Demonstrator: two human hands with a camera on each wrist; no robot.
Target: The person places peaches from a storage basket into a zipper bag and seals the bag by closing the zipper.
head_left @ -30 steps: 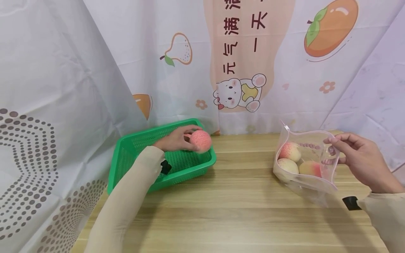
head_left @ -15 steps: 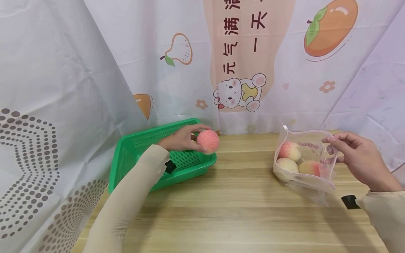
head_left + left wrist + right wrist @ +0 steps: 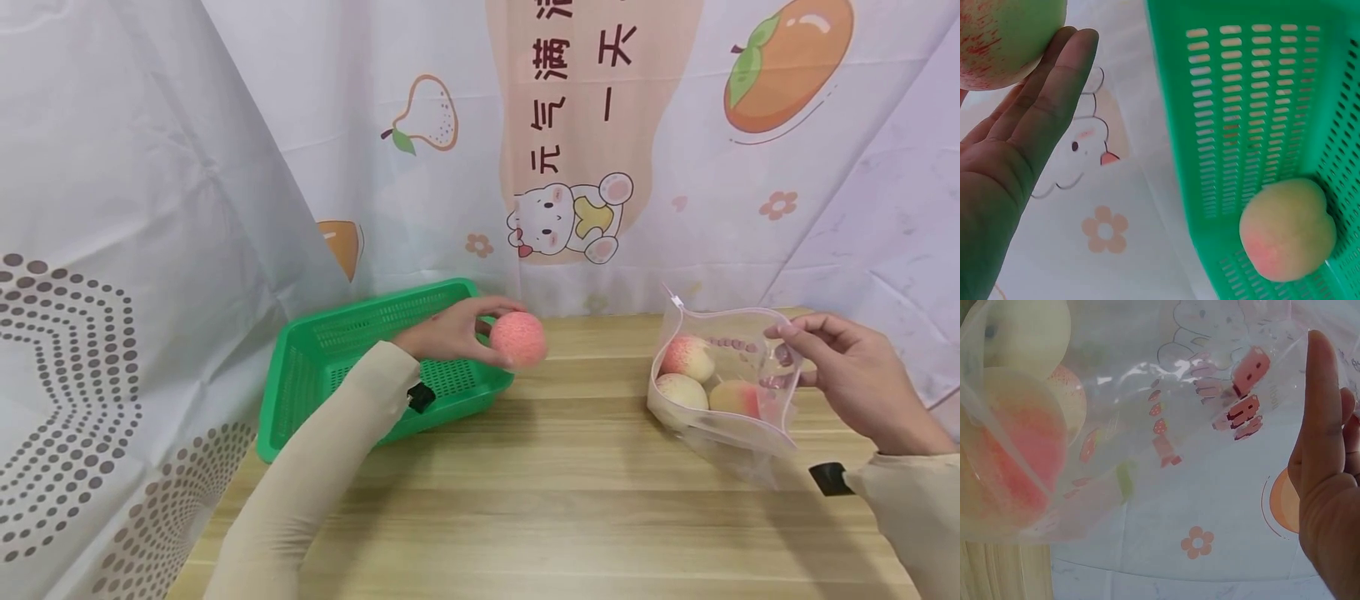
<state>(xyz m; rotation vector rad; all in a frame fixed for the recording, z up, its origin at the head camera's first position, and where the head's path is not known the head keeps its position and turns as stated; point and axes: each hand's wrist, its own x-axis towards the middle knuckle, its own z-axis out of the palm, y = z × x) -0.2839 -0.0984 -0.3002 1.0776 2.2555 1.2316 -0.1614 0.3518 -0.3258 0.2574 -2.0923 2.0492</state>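
Observation:
My left hand (image 3: 453, 333) grips a pink peach (image 3: 519, 340) between thumb and fingers, held in the air just past the right end of the green basket (image 3: 272, 392). In the left wrist view this peach (image 3: 1007, 44) shows a pale, red-speckled side. Another peach (image 3: 1288, 230) lies inside the basket, hidden by my arm in the head view. On the right, my right hand (image 3: 862, 375) pinches the rim of a clear zip bag (image 3: 731, 427), whose mouth stands wide. Inside the bag sit several peaches (image 3: 686, 358).
A wooden table (image 3: 555, 483) lies under everything, with bare wood between basket and bag. Behind it hangs a printed curtain (image 3: 420, 200), and a dotted cloth (image 3: 150, 208) hangs at the left. The bag's slider (image 3: 677, 302) sits at its far left corner.
My left hand has carried the peach to the right, from above the basket to beyond its right rim. The right hand and the bag have hardly moved.

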